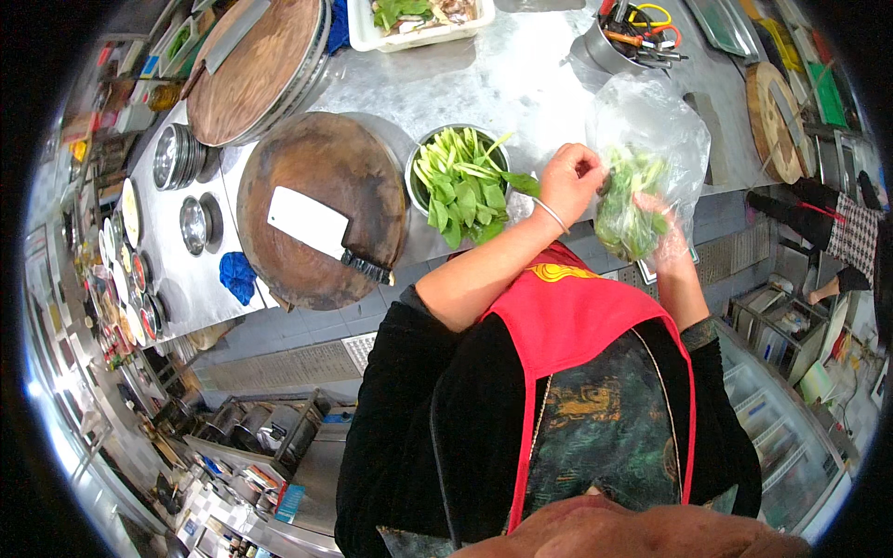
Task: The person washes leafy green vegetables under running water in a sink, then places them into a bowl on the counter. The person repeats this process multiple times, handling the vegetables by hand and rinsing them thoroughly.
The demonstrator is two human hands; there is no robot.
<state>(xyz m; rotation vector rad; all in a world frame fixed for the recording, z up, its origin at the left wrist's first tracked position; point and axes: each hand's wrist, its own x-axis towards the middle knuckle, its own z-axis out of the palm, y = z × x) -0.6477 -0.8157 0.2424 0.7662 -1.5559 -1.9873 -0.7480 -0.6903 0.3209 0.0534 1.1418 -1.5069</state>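
Observation:
My left hand (573, 178) is beside the clear plastic bag (652, 104), its fingertips pinched near the bag's left side; whether they hold the film I cannot tell. Seen through the plastic, my right hand (658, 222) grips a bunch of leafy greens (621, 209) with pale stems. The bag hangs at the steel table's front edge. Left of my left wrist, a round metal bowl (411, 183) is heaped with cut leafy greens (464, 185). One leaf (522, 183) reaches from the bowl towards that wrist. A cleaver (308, 222) with a black-wrapped handle lies on the round wooden chopping block (335, 153).
A white tub (425, 38) of vegetable scraps and a metal pot (614, 49) of tools stand at the back. Left are stacked steel bowls (176, 157) and a blue cloth (238, 277). More chopping boards bear knives. Another person (848, 234) is at far right.

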